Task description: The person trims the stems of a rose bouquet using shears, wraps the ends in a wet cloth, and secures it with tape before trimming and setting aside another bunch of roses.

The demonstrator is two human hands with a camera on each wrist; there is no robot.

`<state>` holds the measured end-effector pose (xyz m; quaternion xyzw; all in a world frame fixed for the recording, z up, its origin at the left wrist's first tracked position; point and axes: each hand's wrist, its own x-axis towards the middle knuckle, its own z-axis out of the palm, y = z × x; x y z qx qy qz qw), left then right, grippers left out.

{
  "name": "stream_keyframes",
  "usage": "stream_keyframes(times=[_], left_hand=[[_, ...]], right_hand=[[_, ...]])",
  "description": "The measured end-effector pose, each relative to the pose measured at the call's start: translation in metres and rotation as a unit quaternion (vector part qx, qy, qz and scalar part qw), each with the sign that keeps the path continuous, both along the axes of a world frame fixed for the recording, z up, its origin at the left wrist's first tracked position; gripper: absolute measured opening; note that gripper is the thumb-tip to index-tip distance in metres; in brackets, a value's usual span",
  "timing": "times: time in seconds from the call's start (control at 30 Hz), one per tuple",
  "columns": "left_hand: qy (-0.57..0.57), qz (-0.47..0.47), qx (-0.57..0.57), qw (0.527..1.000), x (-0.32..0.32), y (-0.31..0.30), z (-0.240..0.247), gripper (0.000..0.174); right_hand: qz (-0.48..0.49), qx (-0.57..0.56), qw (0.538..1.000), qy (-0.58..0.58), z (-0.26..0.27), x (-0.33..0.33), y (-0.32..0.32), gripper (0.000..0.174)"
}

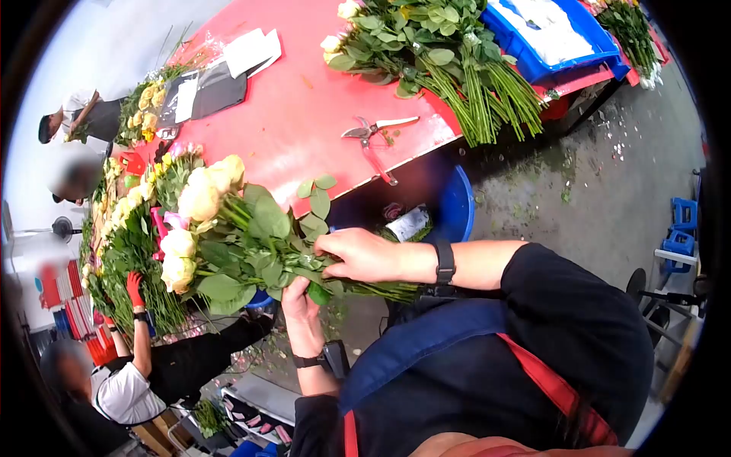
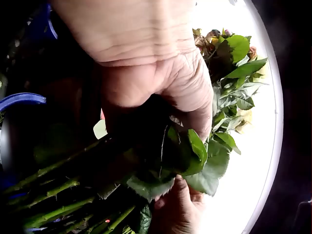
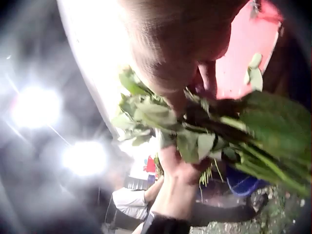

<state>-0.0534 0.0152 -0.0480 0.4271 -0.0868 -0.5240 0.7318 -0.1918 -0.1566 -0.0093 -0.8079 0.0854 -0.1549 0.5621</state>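
A bunch of cream roses (image 1: pixel 270 217) lies across my two hands in the head view, blooms to the left and stems to the right. From below, my left hand (image 1: pixel 301 301) grips the stems, its thumb showing; the left wrist view has its fingers curled around them. My right hand (image 1: pixel 358 255) is over the top of the bunch, fingers bent in among the leaves and stems. Leaves (image 3: pixel 156 114) hide its fingertips in the right wrist view. Bare green stems (image 2: pixel 53 187) fan out past the left hand.
Pruning shears (image 1: pixel 365 131) lie on the red table (image 1: pixel 304 91) near its edge. Beyond are a large rose bunch (image 1: pixel 457 68) and a blue crate (image 1: pixel 537 72). A blue bucket (image 1: pixel 461 202) stands below the edge. A person in red gloves (image 1: pixel 135 289) handles flowers at left.
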Motion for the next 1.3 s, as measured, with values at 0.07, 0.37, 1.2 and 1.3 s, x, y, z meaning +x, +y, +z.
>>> stream_keyframes(times=[0.07,0.37,1.2,1.3], left_hand=[[-0.002,0.024,0.026,0.999,-0.003,0.003,-0.003,0.055],[-0.065,0.034,0.009,0.997,-0.020,0.017,0.014,0.064],[-0.274,0.388,0.229,0.850,-0.024,0.067,-0.029,0.028],[-0.238,0.392,0.282,0.843,-0.040,0.046,-0.030,0.035]], right_hand=[[0.040,-0.030,0.999,0.007,0.016,-0.002,-0.019,0.027],[-0.214,-0.356,0.815,0.404,-0.079,0.005,-0.169,0.102],[0.089,0.428,0.861,0.260,-0.092,-0.147,-0.055,0.076],[0.120,0.408,0.881,0.209,-0.090,-0.127,-0.035,0.071]])
